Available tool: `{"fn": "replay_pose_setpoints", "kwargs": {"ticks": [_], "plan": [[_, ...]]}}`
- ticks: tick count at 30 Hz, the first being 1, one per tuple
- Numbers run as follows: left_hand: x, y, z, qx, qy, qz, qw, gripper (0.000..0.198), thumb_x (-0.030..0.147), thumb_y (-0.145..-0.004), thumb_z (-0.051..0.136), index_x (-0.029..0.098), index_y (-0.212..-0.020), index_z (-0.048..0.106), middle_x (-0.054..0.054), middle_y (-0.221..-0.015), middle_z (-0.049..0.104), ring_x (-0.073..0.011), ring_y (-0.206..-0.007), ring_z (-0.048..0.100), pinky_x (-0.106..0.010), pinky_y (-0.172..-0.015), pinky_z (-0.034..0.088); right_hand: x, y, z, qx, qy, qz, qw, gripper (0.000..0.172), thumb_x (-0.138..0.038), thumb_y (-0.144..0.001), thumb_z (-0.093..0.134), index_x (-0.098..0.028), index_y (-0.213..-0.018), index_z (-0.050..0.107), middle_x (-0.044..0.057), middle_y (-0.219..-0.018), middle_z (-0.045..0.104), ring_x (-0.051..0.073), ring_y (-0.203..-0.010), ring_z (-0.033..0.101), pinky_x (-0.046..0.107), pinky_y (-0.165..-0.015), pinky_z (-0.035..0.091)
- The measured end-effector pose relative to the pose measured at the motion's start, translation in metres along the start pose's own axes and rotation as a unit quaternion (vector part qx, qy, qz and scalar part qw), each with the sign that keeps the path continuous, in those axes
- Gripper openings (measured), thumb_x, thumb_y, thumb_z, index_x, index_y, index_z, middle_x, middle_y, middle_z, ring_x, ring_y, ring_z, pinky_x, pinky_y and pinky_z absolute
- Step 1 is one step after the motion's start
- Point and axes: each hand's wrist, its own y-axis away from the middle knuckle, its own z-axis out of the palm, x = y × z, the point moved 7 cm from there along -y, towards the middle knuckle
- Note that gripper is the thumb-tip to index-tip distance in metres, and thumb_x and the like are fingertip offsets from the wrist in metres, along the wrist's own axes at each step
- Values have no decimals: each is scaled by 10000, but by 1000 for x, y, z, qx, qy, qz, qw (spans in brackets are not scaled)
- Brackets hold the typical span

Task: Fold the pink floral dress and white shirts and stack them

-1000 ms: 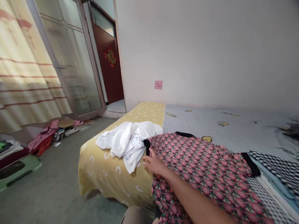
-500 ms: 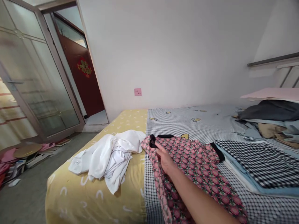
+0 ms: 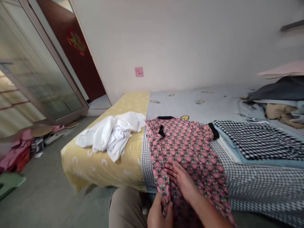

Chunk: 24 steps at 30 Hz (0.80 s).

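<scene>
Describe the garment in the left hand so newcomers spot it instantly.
On the checked bedsheet, look between the white cloth and the folded stack. The left hand pinches the garment there. Pink flowers and black sleeve trim set it apart from both.

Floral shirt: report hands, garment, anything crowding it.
Left hand pinching floral shirt by its side edge; right hand open at the fold. Shirt spread on bed, one sleeve folded in. White cloth close left, checked cloth by right cuff.

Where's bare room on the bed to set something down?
Yellow cover shows bare between the white cloth and the wall; checked sheet, between the patterned shirt and that wall. Crowded: the right, with folded clothes and a clothes pile, and the shirt, where the left hand and right hand are.
</scene>
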Motion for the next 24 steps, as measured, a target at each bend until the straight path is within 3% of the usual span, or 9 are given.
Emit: {"fn": "replay_pose_setpoints", "kwargs": {"ticks": [4,7,9,11,13,15,19,21,24], "plan": [[14,21,9,44,-98,54,993,157,348,-753,775,274,-742,637,-13,-737,633,-213,-713,522,-312,-701,369,52,67,-6,-93,-9,144,985,559,-695,-795,681,-285,-1174,719,68,-1155,766,297,-1151,681,461,-1017,509],[28,29,21,-59,-22,68,996,163,394,-769,770,251,-794,694,-43,-808,684,-217,-747,565,-305,-709,402,56,88,-8,-122,37,140,982,581,-708,-776,689,-288,-1174,735,70,-1150,766,335,-1246,624,499,-1075,466],[27,22,12,-89,79,47,992,336,540,-838,678,214,-759,703,-54,-731,682,-202,-680,575,-306,-676,424,50,88,-13,-105,55,121,986,619,-770,-759,656,-312,-1167,739,67,-1152,764,336,-1274,602,511,-1101,447],[10,5,-20,17,197,11,980,522,670,-878,545,207,-657,643,-30,-607,627,-161,-566,523,-296,-614,406,49,84,-17,-98,63,133,984,686,-836,-765,572,-317,-1186,729,77,-1171,758,338,-1276,600,544,-1098,446],[-20,-12,-53,165,300,-25,939,512,707,-822,597,219,-669,590,11,-632,616,-124,-566,499,-269,-619,399,55,81,-23,-98,68,165,979,737,-850,-771,538,-299,-1234,701,96,-1193,749,347,-1266,608,583,-1068,463],[-46,-28,-60,193,337,-60,920,473,693,-766,669,225,-770,601,17,-783,665,-123,-711,581,-251,-720,436,63,80,-31,-81,75,187,976,742,-803,-735,632,-289,-1269,674,104,-1205,744,342,-1263,612,580,-1043,488],[-69,-39,-23,59,366,-148,917,592,737,-731,691,197,-971,663,-94,-1059,733,-256,-1008,677,-392,-907,501,77,82,-47,-17,100,190,977,777,-552,-618,877,-314,-1316,630,81,-1192,750,292,-1246,630,482,-1042,522],[-66,-33,-3,-15,384,-175,906,693,805,-739,626,188,-1053,664,-137,-1156,735,-319,-1109,673,-486,-982,498,81,86,-45,-31,92,201,975,804,-462,-633,899,-300,-1360,598,84,-1199,749,293,-1203,659,479,-1037,530],[-50,-21,12,-117,418,-172,884,787,860,-787,482,223,-1231,614,-129,-1305,700,-333,-1248,625,-550,-1084,442,85,92,-38,-65,93,215,970,774,-439,-672,892,-266,-1366,595,95,-1170,761,307,-1126,698,498,-1008,545]]}}
